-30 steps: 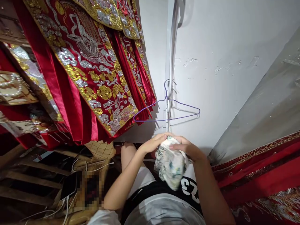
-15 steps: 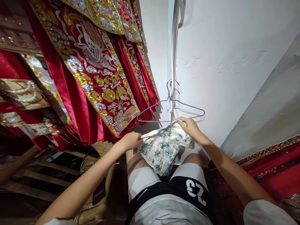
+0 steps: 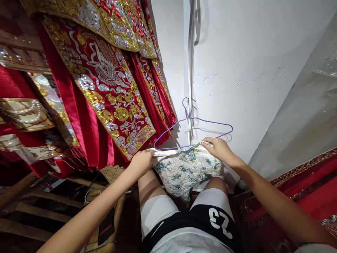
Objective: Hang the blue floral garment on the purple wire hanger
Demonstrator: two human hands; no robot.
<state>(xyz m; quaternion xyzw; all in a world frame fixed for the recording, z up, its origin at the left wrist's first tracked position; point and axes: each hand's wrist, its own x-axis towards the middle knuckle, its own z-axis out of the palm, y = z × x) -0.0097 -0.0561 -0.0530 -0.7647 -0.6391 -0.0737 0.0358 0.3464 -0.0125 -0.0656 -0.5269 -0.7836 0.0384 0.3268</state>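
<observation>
A white cloth garment with a blue and green floral print [image 3: 186, 168] is stretched between my two hands, its banded top edge pulled almost level. My left hand [image 3: 144, 160] is closed on the band's left end. At the other end, my right hand [image 3: 217, 149] pinches the fabric between thumb and fingers. A purple wire hanger [image 3: 207, 121] hangs by its hook on the wall just beyond. The garment's top edge meets the hanger's bottom bar and hides the bar's right part. The exact kind of garment cannot be made out.
Red embroidered costumes with gold and silver sequins [image 3: 116, 88] hang at the left. Below them are a wooden slatted frame [image 3: 47, 207] and a dark phone-like object [image 3: 106, 228]. A white wall [image 3: 250, 52] with a vertical strip stands ahead; red fabric [image 3: 302, 186] lies at the right.
My hands have drawn farther apart, spreading the garment wider and straightening its top edge. That edge now overlaps the hanger's bar. The whole view has shifted slightly.
</observation>
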